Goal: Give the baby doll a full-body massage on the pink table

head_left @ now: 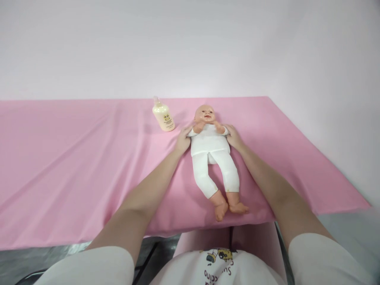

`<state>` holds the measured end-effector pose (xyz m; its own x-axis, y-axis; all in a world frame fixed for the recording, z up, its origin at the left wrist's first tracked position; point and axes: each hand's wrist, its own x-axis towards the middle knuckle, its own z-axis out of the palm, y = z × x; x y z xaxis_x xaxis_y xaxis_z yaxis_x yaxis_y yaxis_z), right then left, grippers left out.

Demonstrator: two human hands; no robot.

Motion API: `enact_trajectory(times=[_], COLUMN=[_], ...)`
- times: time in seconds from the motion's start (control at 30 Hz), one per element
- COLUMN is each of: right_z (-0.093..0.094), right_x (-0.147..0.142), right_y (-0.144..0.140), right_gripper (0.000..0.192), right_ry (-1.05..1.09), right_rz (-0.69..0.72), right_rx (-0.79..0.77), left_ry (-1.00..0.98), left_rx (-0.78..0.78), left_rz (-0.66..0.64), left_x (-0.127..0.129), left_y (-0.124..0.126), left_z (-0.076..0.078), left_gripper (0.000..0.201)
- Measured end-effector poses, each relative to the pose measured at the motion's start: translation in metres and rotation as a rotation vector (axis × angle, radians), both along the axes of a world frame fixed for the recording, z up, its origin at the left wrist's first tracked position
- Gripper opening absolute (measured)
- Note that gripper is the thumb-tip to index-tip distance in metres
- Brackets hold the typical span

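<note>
Head view: my left hand [183,140] and right hand [234,137], fingers curled, grip the doll [211,150] at its shoulders, bottle [163,114] at ten o'clock; steadying it, lifting needs even grip.

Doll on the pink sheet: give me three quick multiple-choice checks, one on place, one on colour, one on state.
1. Where is the bottle?
A. Left of the doll's head in the picture
B. Between the doll's feet
C. In the right hand

2. What colour is the doll's suit?
A. Blue
B. White
C. Pink

3. How does the doll lie?
A. Face down
B. Sitting upright
C. On its back, face up

Answers:
1. A: the bottle lies on the sheet beside the head.
2. B: top and leggings are white.
3. C: its face shows, with the left hand and right hand at its shoulders.
</note>
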<state>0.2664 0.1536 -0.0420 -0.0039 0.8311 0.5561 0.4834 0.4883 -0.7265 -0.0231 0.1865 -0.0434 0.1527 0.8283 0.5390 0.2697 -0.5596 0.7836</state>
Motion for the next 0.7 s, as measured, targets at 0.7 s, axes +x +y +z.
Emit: enact_trajectory(times=[0.7], right_z=[0.008], right_x=[0.001], right_y=[0.000], right_gripper=[0.049], right_ry=[0.332], right_rz=[-0.026], right_rx=[-0.198], left_ry=[-0.233], left_rx=[-0.164], left_rz=[0.185], left_x=[-0.001], left_y=[-0.011], left_z=[0.013], left_gripper=[0.046])
